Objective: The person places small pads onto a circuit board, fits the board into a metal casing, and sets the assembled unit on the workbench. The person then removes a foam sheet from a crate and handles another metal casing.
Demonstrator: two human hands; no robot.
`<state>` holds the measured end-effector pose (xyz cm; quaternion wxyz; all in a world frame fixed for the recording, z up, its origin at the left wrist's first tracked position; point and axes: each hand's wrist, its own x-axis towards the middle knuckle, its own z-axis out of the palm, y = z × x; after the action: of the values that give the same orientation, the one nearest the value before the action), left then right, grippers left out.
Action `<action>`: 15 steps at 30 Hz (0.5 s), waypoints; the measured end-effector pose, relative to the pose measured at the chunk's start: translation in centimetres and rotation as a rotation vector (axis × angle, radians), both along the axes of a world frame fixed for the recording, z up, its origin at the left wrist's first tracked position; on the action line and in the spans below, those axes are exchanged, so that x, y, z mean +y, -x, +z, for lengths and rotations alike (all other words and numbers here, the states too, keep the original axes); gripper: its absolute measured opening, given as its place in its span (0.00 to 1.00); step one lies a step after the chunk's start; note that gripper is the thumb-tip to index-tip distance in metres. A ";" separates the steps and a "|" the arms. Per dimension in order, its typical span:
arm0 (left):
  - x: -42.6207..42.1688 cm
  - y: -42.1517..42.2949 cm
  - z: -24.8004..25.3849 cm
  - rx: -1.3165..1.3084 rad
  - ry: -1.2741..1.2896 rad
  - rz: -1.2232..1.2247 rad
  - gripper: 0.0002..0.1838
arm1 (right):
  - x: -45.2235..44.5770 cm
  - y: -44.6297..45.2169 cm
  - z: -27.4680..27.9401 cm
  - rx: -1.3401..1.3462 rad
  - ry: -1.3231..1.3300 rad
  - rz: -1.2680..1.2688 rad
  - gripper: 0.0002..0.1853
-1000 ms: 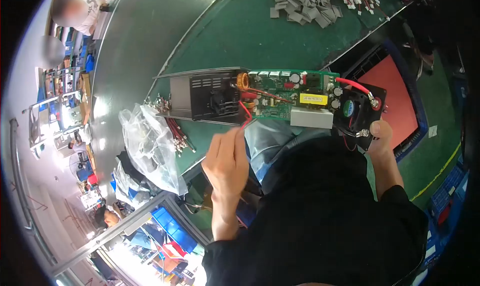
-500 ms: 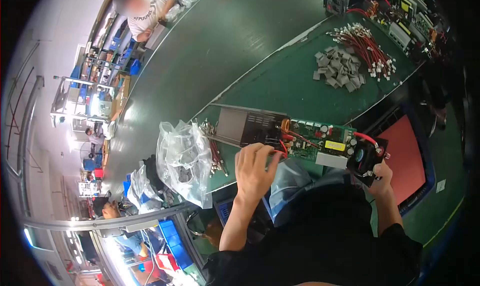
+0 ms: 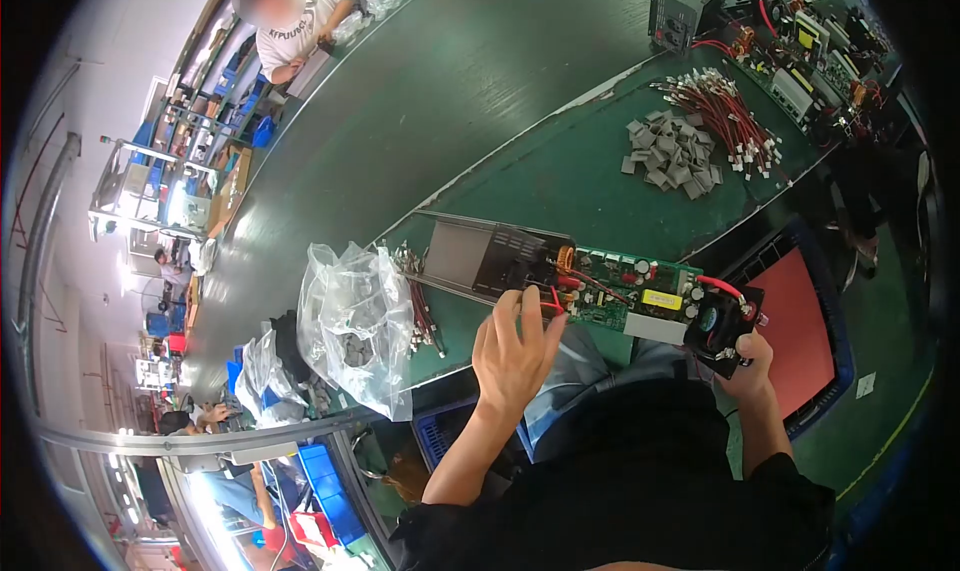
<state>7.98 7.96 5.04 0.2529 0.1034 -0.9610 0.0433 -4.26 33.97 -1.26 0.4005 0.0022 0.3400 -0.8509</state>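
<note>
A long electronic unit lies across the table edge in front of me: a grey metal housing (image 3: 458, 256) with a black vented end, then a green circuit board (image 3: 600, 271) with a yellow-labelled part and a pale metal block. A black fan panel (image 3: 722, 323) stands at the board's right end, joined by a thick red cable. My right hand (image 3: 752, 363) grips this panel's lower corner, thumb on top. My left hand (image 3: 514, 356) is beside the near side of the housing, fingertips bent around a thin red wire (image 3: 557, 299); the exact contact is partly hidden.
Clear plastic bags (image 3: 358, 326) and wire bundles (image 3: 422, 316) lie left of the unit. Beyond it are grey pads (image 3: 672, 153), red-brown cables (image 3: 735, 121) and more circuit units (image 3: 810, 66). A blue crate (image 3: 845, 356) stands at right. Other people work at far left.
The view has turned, bringing more units into sight at upper right. My left hand has moved closer to the board, its fingers spreading more. My right hand has kept its grip.
</note>
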 end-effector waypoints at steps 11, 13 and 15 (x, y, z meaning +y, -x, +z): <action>0.5 -0.5 -2.5 0.217 -0.239 0.084 0.26 | 0.0 -0.5 -0.2 -0.008 0.058 -0.035 0.47; -1.7 -1.1 -1.0 0.200 -0.419 -0.056 0.22 | -0.1 -0.4 0.6 0.034 0.036 0.000 0.48; -5.2 -0.6 -0.9 0.276 -0.430 0.105 0.21 | -0.4 -0.2 1.0 0.076 0.016 0.041 0.48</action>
<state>8.57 2.77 4.12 0.3513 0.2093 -0.8978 -0.1636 -4.07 33.58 -0.30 0.4048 -0.0404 0.3484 -0.8445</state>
